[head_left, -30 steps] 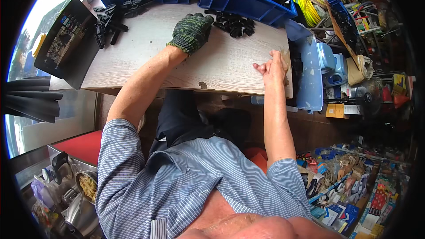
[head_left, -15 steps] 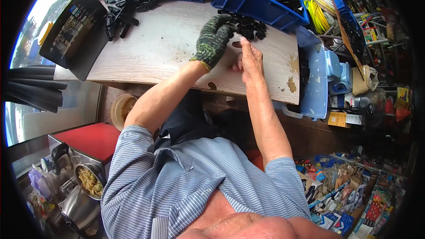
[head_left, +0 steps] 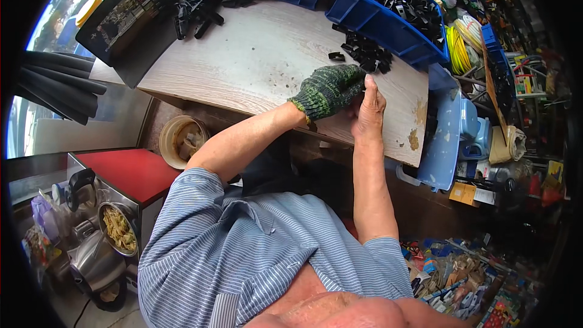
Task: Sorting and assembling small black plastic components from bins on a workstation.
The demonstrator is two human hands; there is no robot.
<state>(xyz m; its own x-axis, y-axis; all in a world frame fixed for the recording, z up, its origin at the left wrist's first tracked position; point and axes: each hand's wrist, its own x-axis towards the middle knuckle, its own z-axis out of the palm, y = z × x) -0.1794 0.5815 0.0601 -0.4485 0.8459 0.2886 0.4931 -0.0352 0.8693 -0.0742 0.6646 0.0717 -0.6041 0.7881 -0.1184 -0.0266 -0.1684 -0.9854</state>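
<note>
My left hand (head_left: 331, 91), in a dark green and black knitted glove, is closed with its fingers curled toward my right hand. My bare right hand (head_left: 368, 112) is closed beside it, thumb pointing up against the glove's fingertips. Whatever lies between the two hands is hidden by the glove and fingers. Just beyond them a pile of small black plastic clip-like parts (head_left: 367, 51) rests on the wooden-topped table (head_left: 255, 54). One black part (head_left: 336, 56) lies a little apart from the pile, to its left.
Two blue bins (head_left: 395, 18) stand along the table's far edge, the right one full of black parts. Longer black pieces (head_left: 197, 9) lie at the far left, beside a propped tablet screen (head_left: 130, 15). A bucket (head_left: 182, 140) sits below; a pale blue tub (head_left: 440, 140) stands right.
My left hand has drawn back from the pile and come against my right hand, its fingers now curled. The view has shifted, so the table sits farther right. One loose black part now shows.
</note>
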